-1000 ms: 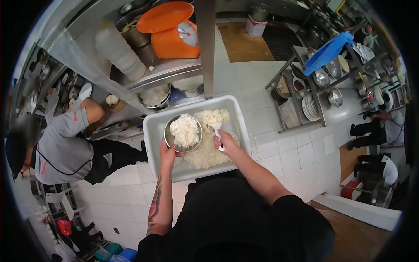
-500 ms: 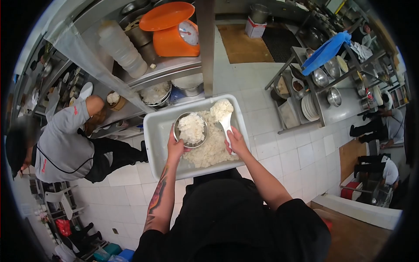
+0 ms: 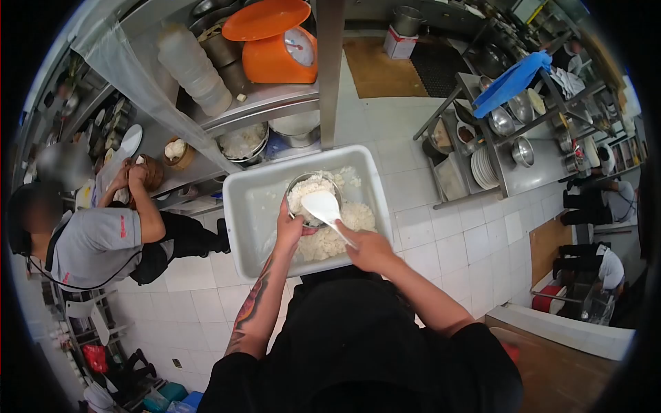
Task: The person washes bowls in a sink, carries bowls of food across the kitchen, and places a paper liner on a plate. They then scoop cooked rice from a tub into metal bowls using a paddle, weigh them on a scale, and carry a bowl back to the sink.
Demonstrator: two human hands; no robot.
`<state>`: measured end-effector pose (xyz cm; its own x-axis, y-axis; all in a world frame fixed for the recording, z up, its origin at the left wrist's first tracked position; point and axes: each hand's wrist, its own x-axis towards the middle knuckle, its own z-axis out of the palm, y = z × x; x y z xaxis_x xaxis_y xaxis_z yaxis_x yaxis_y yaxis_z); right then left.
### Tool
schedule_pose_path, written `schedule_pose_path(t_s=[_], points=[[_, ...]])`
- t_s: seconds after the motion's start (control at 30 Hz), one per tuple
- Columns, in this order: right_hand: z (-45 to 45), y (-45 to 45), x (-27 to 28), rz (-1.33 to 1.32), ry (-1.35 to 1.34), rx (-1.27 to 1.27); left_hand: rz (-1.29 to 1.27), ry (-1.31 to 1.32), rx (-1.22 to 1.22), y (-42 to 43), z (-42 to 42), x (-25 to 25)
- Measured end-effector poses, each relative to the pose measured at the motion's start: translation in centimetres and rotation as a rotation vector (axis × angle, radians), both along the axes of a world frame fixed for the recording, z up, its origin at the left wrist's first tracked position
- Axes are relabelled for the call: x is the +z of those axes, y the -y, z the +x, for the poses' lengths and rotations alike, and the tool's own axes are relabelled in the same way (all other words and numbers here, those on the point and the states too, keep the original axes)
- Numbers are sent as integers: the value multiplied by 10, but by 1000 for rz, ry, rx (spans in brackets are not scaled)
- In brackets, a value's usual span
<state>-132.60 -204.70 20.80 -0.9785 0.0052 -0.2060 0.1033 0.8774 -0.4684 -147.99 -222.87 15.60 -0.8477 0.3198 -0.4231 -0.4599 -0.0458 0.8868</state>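
Note:
My left hand [image 3: 292, 227] grips the side of a round metal bowl [image 3: 292, 187] that holds white cooked rice [image 3: 308, 184]. In my right hand [image 3: 368, 249] is a white rice paddle [image 3: 322, 207], its broad blade over the bowl and against the rice. Both hands are above a large white plastic tub [image 3: 237, 206]. A heap of loose rice [image 3: 358, 218] lies in the tub's right part, partly hidden by the bowl and my right hand; scattered grains stick to its floor.
An orange scale [image 3: 281, 55] and stacked clear containers [image 3: 196, 72] stand on a steel shelf ahead. Below are pots [image 3: 244, 142] of white food. A co-worker in a grey shirt [image 3: 100, 241] works at the left counter. A rack with plates [image 3: 484, 168] is to the right.
My right hand has brought the paddle from the tub's right side left over the bowl; the rice on its blade no longer shows. The bowl has shifted slightly right. The co-worker's arms have moved.

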Motion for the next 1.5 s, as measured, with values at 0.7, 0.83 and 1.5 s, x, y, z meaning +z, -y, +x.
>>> schedule_pose_path(t_s=[0.7, 0.83, 1.5], points=[[6, -53, -26, -1646, 459, -594, 131, -547, 61, 3, -157, 373], [8, -60, -22, -1595, 443, -578, 322, -305, 185, -52, -217, 375], [28, -53, -16, -1599, 431, -590, 430, -339, 120, -65, -246, 341]])
